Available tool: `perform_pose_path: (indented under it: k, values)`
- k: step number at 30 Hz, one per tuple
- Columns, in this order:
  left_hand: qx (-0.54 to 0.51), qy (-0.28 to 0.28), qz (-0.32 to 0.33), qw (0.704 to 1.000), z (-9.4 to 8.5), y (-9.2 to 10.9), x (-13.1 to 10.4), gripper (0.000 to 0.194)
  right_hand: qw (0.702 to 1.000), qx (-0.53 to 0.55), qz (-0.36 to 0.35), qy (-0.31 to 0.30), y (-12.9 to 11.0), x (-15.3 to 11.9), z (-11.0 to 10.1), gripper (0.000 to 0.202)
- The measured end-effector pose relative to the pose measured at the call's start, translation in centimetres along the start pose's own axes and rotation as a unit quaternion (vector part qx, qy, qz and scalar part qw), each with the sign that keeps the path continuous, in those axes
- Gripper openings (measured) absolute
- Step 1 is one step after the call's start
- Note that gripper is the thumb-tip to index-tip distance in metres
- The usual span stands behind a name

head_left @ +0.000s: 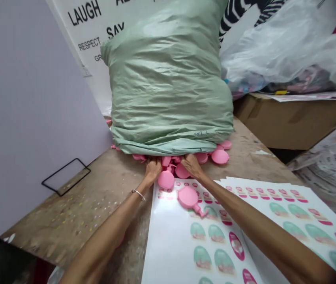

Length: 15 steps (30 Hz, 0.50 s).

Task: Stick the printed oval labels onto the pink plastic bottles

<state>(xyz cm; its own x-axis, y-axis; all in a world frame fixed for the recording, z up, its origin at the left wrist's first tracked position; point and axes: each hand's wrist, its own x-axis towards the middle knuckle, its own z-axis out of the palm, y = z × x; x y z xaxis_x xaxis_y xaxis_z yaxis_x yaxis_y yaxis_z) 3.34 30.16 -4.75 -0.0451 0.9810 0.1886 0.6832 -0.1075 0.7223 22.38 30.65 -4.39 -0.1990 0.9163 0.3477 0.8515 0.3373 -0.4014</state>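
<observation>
A big, full green sack (170,86) stands on the table with its gathered lower edge toward me. Pink round plastic pieces with short stems spill from under that edge, among them one pink piece (166,180) between my hands. Another pink piece (188,197) lies nearer, on a printed sheet (170,236). My left hand (153,169) is closed at the sack's lower edge, beside the pink pieces. To its right, my right hand (192,165) is also curled at the edge, touching the pink pieces. The fingertips of both hands are partly hidden.
More printed sheets (274,193) fan out at the right. A large pale panel (37,98) with a black wire loop (66,177) rises at the left. Behind, at the right, a cardboard box (304,122) carries clear plastic bags (286,43). Lettering covers the back wall.
</observation>
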Motion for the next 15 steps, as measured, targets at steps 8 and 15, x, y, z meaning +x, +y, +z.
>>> perform_pose_path:
  k: [8, 15]
  values:
    - [-0.028, -0.011, 0.025, 0.999, -7.5, 1.8, -9.9, 0.027, 0.995, -0.089, 0.052, -0.009, -1.2, -6.8, -7.0, 0.032]
    - [-0.2, -0.016, 0.011, 0.98, -7.5, 3.2, -21.5, 0.025, 0.982, -0.073, 0.1, -0.143, -4.5, -17.2, -7.9, 0.026]
